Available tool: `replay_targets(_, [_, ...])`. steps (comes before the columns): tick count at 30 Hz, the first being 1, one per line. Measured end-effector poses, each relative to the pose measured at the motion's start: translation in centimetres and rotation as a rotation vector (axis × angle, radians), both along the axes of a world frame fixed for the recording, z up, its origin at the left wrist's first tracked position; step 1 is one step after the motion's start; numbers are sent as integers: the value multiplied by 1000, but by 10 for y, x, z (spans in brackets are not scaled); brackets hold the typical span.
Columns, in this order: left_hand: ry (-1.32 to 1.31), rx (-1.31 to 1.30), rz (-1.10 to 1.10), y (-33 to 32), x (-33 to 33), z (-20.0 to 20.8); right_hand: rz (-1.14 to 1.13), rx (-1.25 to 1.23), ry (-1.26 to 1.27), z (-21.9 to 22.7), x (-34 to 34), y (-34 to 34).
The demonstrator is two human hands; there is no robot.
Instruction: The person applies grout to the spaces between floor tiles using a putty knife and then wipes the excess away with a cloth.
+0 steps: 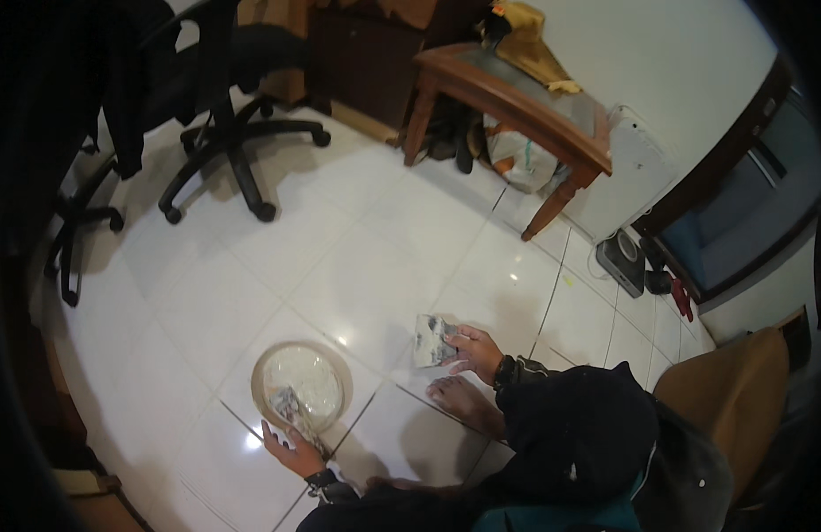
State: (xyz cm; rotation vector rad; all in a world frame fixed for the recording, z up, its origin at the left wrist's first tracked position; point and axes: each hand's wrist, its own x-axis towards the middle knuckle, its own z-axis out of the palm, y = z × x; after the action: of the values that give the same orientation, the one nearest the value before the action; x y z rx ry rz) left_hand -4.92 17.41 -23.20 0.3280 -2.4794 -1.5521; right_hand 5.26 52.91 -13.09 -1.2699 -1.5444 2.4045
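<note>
My right hand point(478, 353) grips the edge of a flat, squarish putty scraper point(435, 340) smeared with white and grey, held above the floor tiles. Lower left, a round bowl with a tan rim point(260, 377) holds a white paste point(308, 377). My left hand point(295, 452) is at the bowl's near edge, beside a long smeared tool point(288, 403) like a putty knife. That tool slants from the paste over the rim, and my hand appears closed around its near part, with one finger stretched out. The exact grip is partly hidden.
A bare foot point(468, 401) rests on the white tiles near my right hand. Black wheeled chairs point(237, 133) stand far left. A wooden table point(517, 97) with a plastic bag under it is far right, near a grey box point(621, 262). A brown chair point(729, 399) is at right.
</note>
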Motion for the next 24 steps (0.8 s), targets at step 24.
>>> replay_targets(24, [-466, 549, -51, -42, -47, -63, -181, 142, 41, 44, 41, 68])
